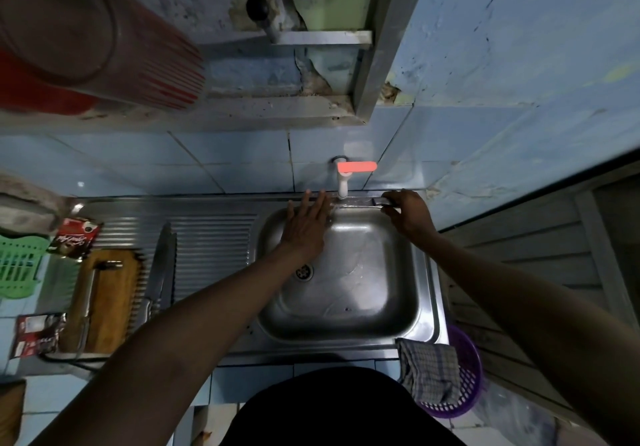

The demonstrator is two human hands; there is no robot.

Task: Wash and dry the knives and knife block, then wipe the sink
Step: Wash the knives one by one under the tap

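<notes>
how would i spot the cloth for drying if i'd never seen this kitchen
Start at the steel sink and go to its near right corner. The checked cloth hangs over that edge beside a purple basket; it is the only fabric there, grey with a grid pattern.

Dim, bluish light; wide-angle bending and blur toward the edges.
</notes>
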